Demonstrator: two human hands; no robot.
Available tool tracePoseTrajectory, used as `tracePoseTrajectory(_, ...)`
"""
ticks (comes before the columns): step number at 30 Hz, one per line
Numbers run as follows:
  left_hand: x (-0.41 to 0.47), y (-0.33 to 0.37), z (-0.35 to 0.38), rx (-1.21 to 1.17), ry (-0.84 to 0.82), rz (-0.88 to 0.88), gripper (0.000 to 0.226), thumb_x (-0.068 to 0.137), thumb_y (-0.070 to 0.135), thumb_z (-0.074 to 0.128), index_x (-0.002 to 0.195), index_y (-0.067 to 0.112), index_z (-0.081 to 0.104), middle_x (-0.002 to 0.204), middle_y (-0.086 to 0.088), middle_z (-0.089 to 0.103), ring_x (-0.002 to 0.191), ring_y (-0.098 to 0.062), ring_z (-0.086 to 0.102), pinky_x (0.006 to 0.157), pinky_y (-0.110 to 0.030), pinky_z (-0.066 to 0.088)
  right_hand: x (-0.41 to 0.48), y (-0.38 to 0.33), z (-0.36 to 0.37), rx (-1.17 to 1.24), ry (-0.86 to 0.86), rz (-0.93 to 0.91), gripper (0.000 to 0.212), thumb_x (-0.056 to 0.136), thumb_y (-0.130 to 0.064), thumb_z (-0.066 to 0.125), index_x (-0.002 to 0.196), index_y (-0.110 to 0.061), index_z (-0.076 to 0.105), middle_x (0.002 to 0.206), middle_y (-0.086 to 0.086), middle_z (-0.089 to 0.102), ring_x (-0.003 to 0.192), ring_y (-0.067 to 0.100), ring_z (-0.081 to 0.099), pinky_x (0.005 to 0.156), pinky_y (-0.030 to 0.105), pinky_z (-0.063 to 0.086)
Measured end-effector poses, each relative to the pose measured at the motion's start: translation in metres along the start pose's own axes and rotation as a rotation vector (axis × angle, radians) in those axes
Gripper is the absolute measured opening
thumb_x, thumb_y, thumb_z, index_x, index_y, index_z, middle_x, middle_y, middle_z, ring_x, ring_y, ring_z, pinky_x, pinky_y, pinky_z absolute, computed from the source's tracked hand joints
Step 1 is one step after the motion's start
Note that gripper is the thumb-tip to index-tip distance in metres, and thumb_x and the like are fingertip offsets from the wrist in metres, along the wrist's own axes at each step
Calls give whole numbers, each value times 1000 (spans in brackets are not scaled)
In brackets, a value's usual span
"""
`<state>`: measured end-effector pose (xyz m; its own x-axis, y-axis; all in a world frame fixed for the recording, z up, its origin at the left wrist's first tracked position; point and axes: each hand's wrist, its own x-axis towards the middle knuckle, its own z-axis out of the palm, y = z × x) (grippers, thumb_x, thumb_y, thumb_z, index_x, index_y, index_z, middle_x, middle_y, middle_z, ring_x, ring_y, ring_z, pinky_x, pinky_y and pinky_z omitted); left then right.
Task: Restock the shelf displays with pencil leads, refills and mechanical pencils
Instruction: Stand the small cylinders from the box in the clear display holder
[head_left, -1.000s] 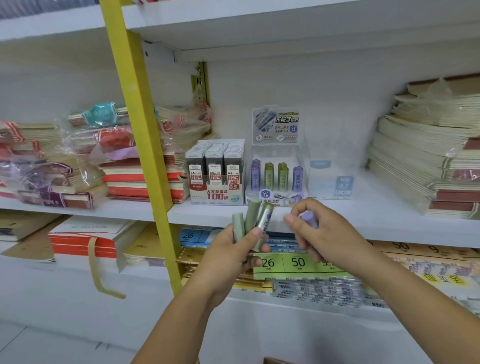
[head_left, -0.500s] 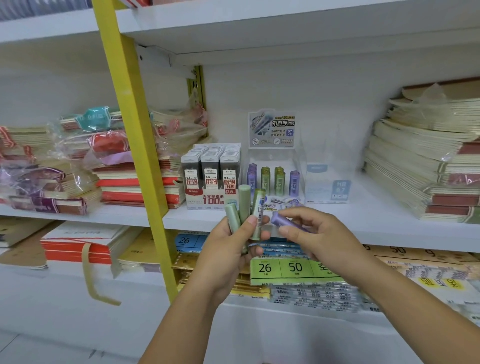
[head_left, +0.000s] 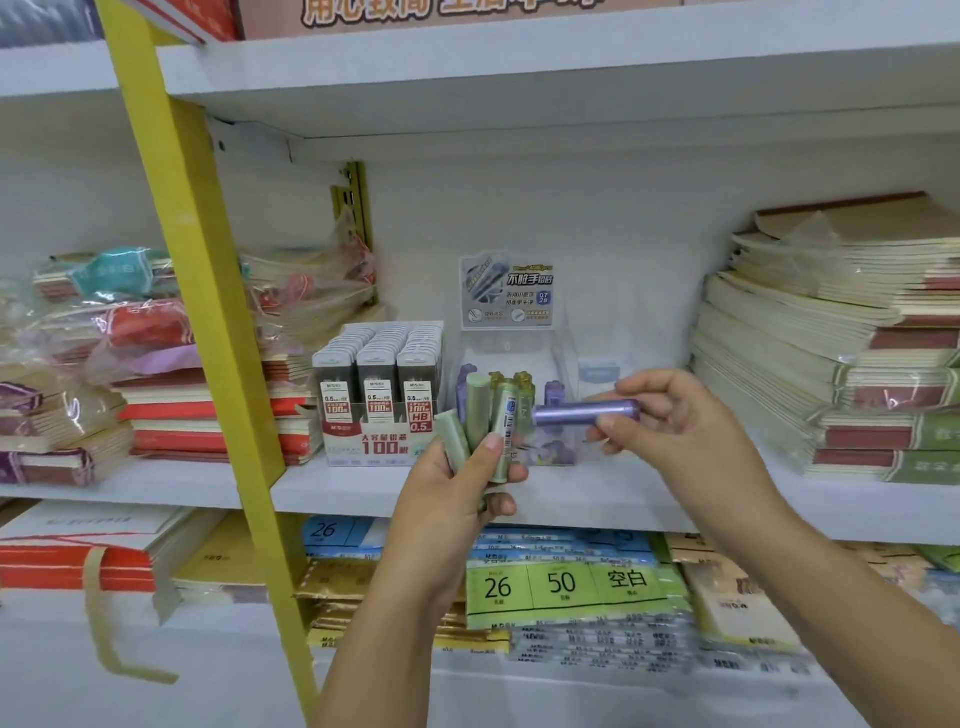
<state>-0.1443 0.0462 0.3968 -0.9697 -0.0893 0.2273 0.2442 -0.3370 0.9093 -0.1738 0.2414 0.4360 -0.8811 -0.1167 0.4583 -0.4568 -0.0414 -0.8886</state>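
Observation:
My left hand (head_left: 457, 488) grips three green lead tubes (head_left: 480, 415) upright, just in front of the middle shelf. My right hand (head_left: 675, 431) pinches a purple lead tube (head_left: 584, 414) held sideways, its tip pointing left toward the green ones. Behind both hands stands a clear display box (head_left: 511, 358) with several purple and green tubes in it and a printed header card (head_left: 506, 291). To its left is a box of grey 0.5 HB lead cases (head_left: 379, 389).
A yellow upright post (head_left: 208, 322) runs down the left of the shelf. Wrapped notebook stacks (head_left: 156, 364) lie at the left and taller beige stacks (head_left: 841, 353) at the right. A second clear box (head_left: 602, 364) sits right of the display. Packs of labels (head_left: 561, 587) fill the lower shelf.
The right hand has turned the purple tube out to a sideways hold and lifted it toward the display box. The left hand with the green tubes has risen slightly. The camera has come closer.

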Motion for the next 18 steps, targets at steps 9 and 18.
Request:
tracePoseTrajectory(9, 20, 3, -5, 113, 112, 105, 15, 98, 25, 59, 111, 27, 67, 83, 4, 75, 73, -7, 70, 57, -18, 52, 92, -50, -6, -864, -108, -384, 26, 80, -17, 77, 100, -30, 70, 85, -15, 63, 76, 5, 57, 72, 6, 39)
tracePoseTrajectory(18, 30, -1, -6, 203, 107, 96, 12, 99, 31, 58, 108, 34, 65, 78, 1, 75, 60, -8, 65, 61, -22, 54, 121, -37, 7, -1108, -397, -332, 27, 73, -30, 82, 81, -36, 57, 78, -18, 57, 82, -11, 41, 75, 26, 39)
